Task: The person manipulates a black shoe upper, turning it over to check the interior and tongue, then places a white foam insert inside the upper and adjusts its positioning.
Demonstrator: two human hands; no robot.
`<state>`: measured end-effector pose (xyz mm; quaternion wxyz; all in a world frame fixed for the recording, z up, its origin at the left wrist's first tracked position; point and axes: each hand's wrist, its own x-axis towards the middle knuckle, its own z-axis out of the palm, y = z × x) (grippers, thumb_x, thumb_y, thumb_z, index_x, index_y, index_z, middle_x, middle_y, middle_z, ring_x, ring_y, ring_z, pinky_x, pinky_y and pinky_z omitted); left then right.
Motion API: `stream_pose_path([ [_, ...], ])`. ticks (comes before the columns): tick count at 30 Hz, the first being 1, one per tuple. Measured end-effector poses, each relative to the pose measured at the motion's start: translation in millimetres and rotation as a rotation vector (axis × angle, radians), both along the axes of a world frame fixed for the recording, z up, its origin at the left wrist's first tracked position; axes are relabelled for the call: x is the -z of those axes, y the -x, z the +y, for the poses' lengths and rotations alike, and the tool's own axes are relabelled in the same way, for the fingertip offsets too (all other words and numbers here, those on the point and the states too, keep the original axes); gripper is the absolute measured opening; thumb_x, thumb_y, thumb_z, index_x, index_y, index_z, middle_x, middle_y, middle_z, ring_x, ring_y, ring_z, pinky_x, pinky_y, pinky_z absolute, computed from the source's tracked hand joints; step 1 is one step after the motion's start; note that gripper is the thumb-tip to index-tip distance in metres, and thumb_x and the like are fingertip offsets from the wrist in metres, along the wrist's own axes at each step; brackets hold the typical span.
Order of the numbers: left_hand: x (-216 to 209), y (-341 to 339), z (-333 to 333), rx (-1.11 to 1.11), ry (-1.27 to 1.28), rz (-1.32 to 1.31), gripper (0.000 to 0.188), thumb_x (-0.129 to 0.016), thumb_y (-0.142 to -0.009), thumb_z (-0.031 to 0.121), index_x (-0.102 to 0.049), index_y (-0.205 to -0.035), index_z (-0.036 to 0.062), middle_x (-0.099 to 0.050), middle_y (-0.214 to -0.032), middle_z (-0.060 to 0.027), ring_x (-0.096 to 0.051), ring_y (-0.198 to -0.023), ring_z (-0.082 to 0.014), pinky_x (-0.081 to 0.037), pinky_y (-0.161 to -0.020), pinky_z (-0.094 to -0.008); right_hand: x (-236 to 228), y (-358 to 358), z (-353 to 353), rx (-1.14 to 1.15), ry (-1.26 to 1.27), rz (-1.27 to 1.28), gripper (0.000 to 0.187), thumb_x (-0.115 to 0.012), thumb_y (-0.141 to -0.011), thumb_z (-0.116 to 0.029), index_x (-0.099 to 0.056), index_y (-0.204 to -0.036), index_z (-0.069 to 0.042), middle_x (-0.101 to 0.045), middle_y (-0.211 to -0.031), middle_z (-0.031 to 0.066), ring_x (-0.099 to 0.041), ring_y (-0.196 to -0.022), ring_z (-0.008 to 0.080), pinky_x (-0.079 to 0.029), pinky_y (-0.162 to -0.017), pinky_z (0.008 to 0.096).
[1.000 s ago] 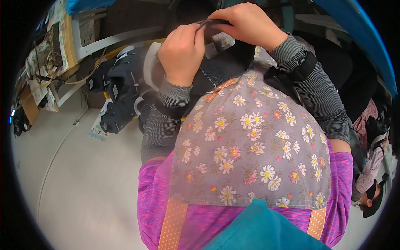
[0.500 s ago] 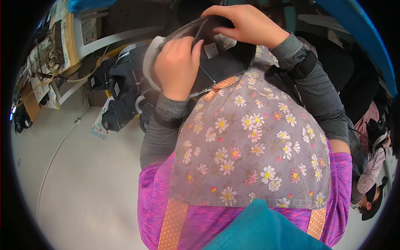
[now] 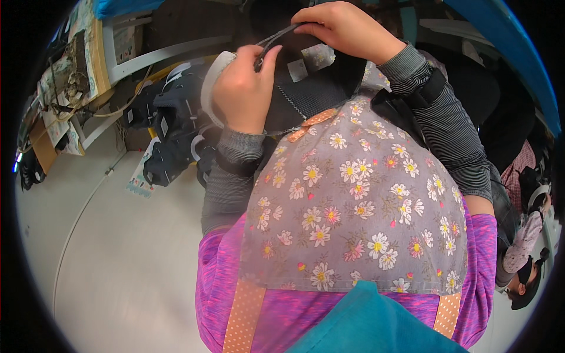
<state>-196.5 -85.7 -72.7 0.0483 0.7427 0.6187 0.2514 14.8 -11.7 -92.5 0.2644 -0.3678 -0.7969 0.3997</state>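
Note:
A dark, cap-like sewn piece [image 3: 321, 91] of mesh fabric is held up in front of my apron. White stitching runs along its seam, and a white label lies inside it. At its left side curves a white stiff edge [image 3: 213, 88], partly behind my left hand. My left hand [image 3: 241, 91] is closed, pinching the dark rim between thumb and fingers. Farther right and higher, my right hand [image 3: 344, 29] pinches the same rim between thumb and fingertips. The rim stretches as a narrow dark strip [image 3: 276, 36] between both hands.
Several similar dark pieces [image 3: 170, 120] with white tags are piled to the left. Behind them stands a white metal frame [image 3: 159, 56] beside a cluttered bench [image 3: 73, 76]. A cable [image 3: 79, 217] crosses the pale floor. Another person [image 3: 521, 259] is at the far right.
The rim has turned from a wide opening to a narrow strip between my hands. My right hand's fingers have come out of the opening, and my left hand has shifted slightly left and up.

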Motion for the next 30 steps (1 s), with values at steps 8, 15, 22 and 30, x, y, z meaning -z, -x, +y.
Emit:
stream_pose_path([
  [8,-6.2,16.2,6.3,0.1,0.003,0.107,0.03,-0.085,-0.078,0.029,-0.066,-0.074,0.0062,-0.063,-0.065,-0.0055,-0.061,-0.057,-0.0219,-0.046,-0.052,-0.0317,3.6,-1.4,-2.8,0.025,0.008,0.004,0.022,-0.062,-0.092,-0.008,-0.065,-0.112,0.0,-0.069,-0.098,0.0214,-0.066,-0.091,0.0401,-0.053,-0.077,0.0431],
  [15,-0.3,18.9,17.5,0.144,-0.104,0.099,0.025,-0.083,-0.08,0.024,-0.067,-0.076,0.0061,-0.063,-0.065,-0.0056,-0.062,-0.058,-0.0222,-0.046,-0.053,-0.0322,6.6,-2.8,-0.2,-0.024,-0.001,-0.013,0.021,-0.06,-0.092,-0.008,-0.066,-0.111,-0.001,-0.069,-0.1,0.0207,-0.066,-0.093,0.0398,-0.053,-0.079,0.0432],
  [22,2.3,14.0,20.3,0.069,-0.121,0.065,0.022,-0.083,-0.081,0.022,-0.068,-0.079,0.006,-0.065,-0.07,-0.0058,-0.062,-0.06,-0.0241,-0.048,-0.056,-0.0321,7.3,-3.6,-1.8,-0.019,-0.005,-0.018,0.02,-0.061,-0.092,-0.009,-0.067,-0.109,-0.001,-0.069,-0.096,0.0208,-0.066,-0.091,0.04,-0.053,-0.078,0.0436],
  [30,-0.8,11.2,21.0,0.215,-0.047,0.105,0.013,-0.077,-0.084,0.02,-0.075,-0.093,0.0103,-0.066,-0.075,-0.0059,-0.064,-0.068,-0.0245,-0.049,-0.06,-0.0322,-60.3,0.7,13.8,-0.248,-0.05,-0.34,0.024,-0.065,-0.089,-0.025,-0.065,-0.086,-0.001,-0.066,-0.076,0.0211,-0.066,-0.074,0.0405,-0.052,-0.066,0.0482],
])
